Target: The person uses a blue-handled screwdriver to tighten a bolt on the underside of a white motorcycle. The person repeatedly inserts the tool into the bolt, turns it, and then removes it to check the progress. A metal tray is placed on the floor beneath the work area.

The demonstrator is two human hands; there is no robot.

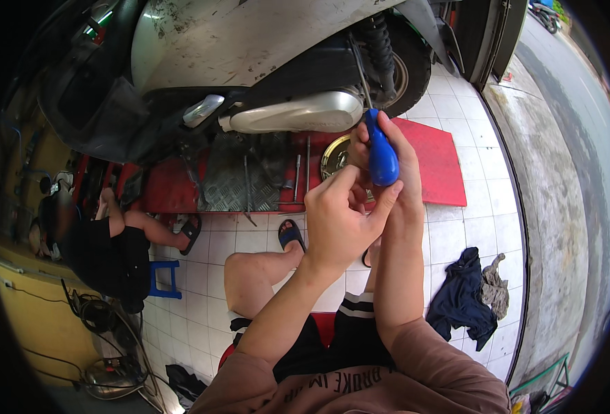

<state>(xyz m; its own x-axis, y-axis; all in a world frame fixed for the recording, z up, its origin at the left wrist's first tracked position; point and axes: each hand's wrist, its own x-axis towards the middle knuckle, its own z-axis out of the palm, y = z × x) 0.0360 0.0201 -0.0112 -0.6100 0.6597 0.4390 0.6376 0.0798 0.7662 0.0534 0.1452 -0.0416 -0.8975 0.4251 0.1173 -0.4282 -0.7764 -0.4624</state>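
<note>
My right hand is wrapped round the blue handle of a screwdriver. Its metal shaft points up and away, toward the scooter's rear shock absorber; I cannot tell whether the tip touches anything. Just left of the handle's butt, my left hand has curled fingers, with the thumb tip against or beside the butt. Whatever those fingers hold, if anything, is hidden. Beyond both hands stands the scooter, its silver engine cover to the left of the screwdriver.
Under the scooter lies a red lift platform carrying long-handled tools and a round gold-coloured tray, partly behind my hands. At left another person sits by a blue stool. Dark cloth lies on the tiles at right.
</note>
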